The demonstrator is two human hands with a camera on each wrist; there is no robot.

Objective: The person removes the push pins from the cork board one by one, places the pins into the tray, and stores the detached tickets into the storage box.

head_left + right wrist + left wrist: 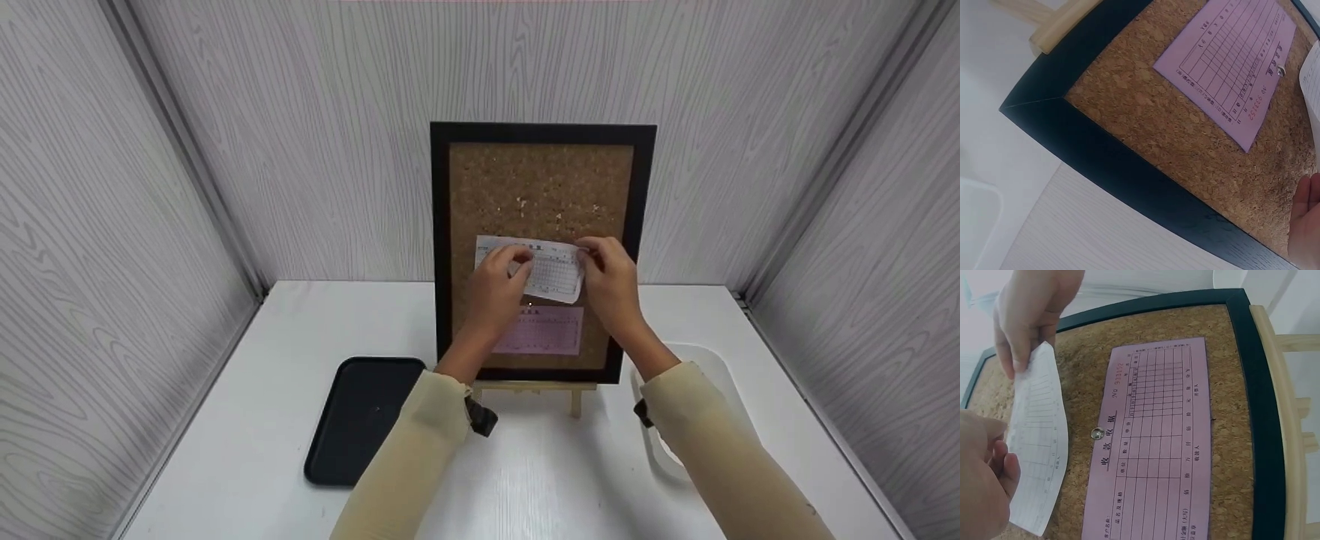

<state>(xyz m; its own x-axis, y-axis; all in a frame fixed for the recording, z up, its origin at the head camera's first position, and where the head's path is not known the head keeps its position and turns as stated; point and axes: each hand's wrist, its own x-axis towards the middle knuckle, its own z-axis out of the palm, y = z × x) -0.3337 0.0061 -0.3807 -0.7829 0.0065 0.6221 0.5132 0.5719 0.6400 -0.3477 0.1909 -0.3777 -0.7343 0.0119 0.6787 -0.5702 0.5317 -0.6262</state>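
A white printed receipt slip point(555, 274) lies tilted against a black-framed cork board point(540, 176), its lower edge bowing away from the cork. My right hand point(613, 281) pinches the slip's upper right corner. At the slip's upper middle is my left hand point(496, 289), thumb and fingertips bent close together; I cannot tell whether they pinch anything. Just below, a pink receipt slip point(1151, 439) is fixed flat on the cork by a shiny round-headed pin point(1098, 433) at its top middle.
A small wooden easel point(576, 401) holds the board up on the white table point(517, 472). To the left lies a black tray point(360, 412), partly behind the left sleeve. A white tray point(705, 356) sits at the right under the right forearm. Wood-grain panels point(360, 150) enclose the table.
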